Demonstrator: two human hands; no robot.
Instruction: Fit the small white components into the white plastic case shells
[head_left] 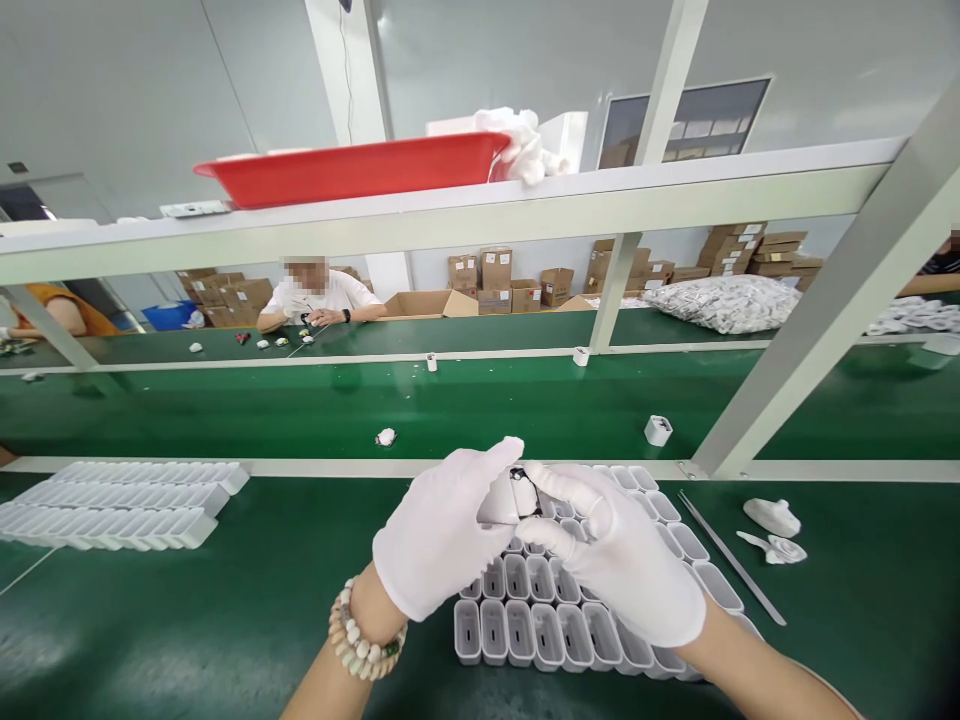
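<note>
Both my hands wear white gloves and meet above a clear plastic tray [525, 630] of several white charger shells. My left hand [442, 535] is closed around a small white charger shell [501, 503]. My right hand [622, 560] pinches a small dark part [519, 477] at the top of that shell. A bead bracelet [360, 640] sits on my left wrist. The tray lies on the green bench [225, 600] right under my hands.
Stacked empty trays [120, 500] lie at the left. Tweezers [731, 560] and white scraps [772, 520] lie at the right. Loose white parts [658, 430] sit on the green conveyor [450, 405]. A slanted frame post [825, 310] rises at right. Another person [319, 295] works opposite.
</note>
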